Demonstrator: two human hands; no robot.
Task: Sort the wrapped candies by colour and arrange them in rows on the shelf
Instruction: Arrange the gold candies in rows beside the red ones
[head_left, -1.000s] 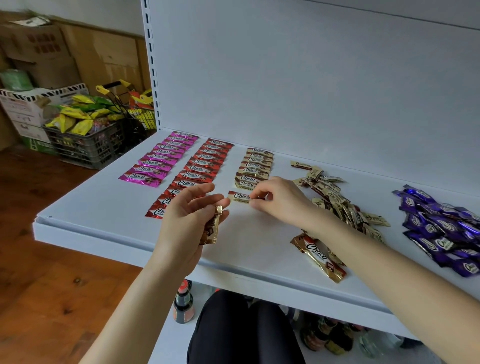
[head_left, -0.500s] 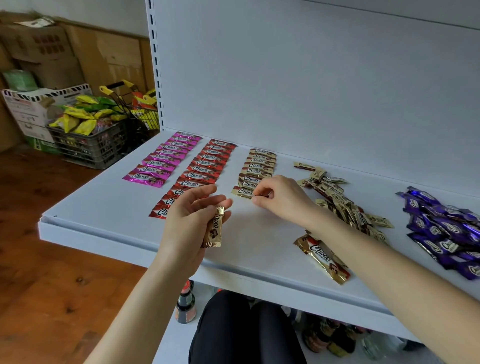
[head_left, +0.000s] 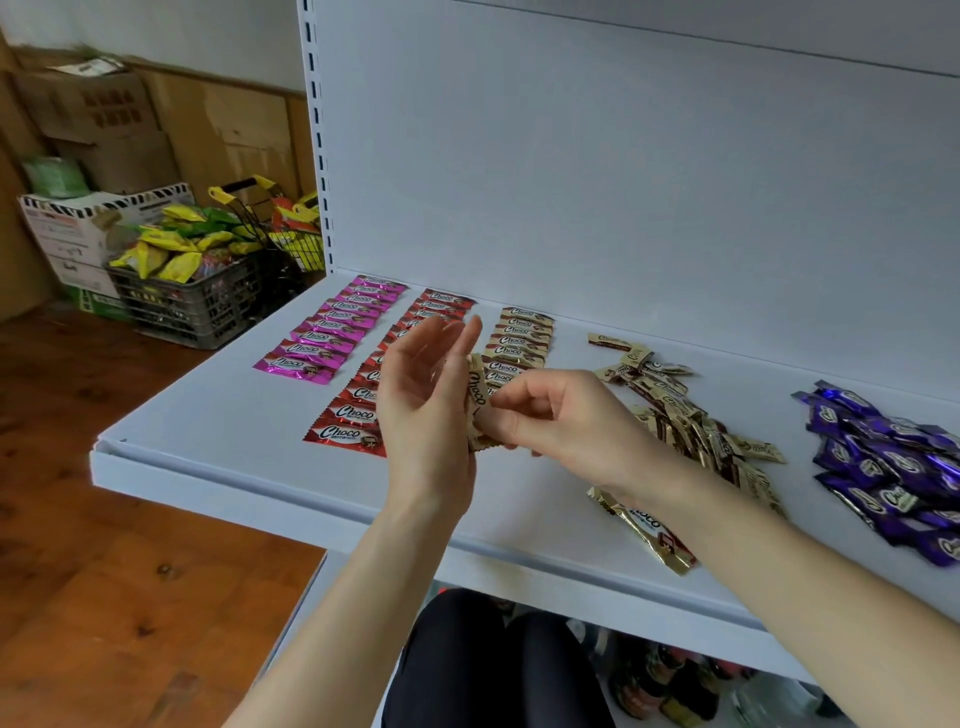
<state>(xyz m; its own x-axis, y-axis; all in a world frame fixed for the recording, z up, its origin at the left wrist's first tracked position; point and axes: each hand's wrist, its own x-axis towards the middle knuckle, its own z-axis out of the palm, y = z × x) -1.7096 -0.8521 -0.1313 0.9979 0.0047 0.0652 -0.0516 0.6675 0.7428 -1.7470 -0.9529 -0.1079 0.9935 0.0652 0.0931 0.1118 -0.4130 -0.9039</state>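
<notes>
Glossy foil candies (head_left: 519, 340); matt shelf (head_left: 234, 415)

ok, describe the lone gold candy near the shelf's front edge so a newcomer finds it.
On the white shelf, look forward of the loose gold pile, partly under the right forearm. The gold candy lies diagonally there, alone. No other candy sits as near the front lip.

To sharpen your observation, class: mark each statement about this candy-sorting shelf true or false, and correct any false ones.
1. The pink row lies leftmost on the shelf. True.
2. The purple candies form a neat row. False: they lie in a loose heap.
3. The right hand pinches a gold candy. True.
4. The red row lies to the right of the gold row. False: it lies between the pink and gold rows.
</notes>
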